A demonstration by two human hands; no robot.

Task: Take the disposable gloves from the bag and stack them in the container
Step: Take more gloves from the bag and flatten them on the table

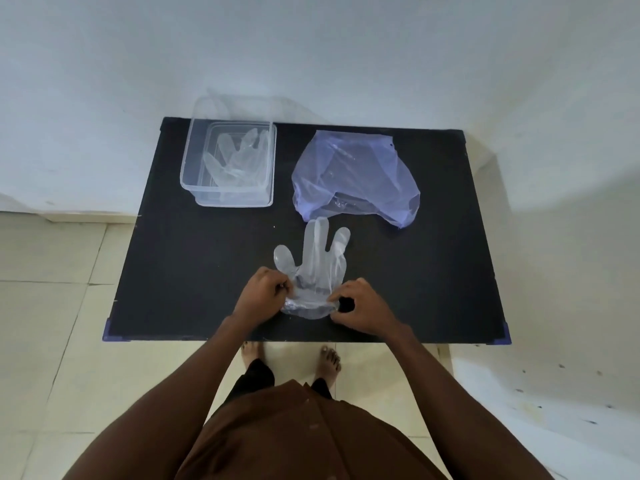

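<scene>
head view: left hand [264, 293] and right hand [360, 306] both pinch the cuff of a clear glove [317, 268] flat on the black tabletop [194, 258], between them, long axis running away, fingers pointing toward the bag [353, 178]

This looks like a plain room in a home rather than a workshop or lab. The floor [52, 306] is laid with pale cream tiles, the wall [311, 46] behind is bare and painted white, and a small black table [194, 258] with purple corner caps is pushed up against it. The person stands barefoot, their feet [327, 362] showing on the tiles below the table's near edge, in a loose brown garment [294, 438], which suits a domestic setting.
</scene>
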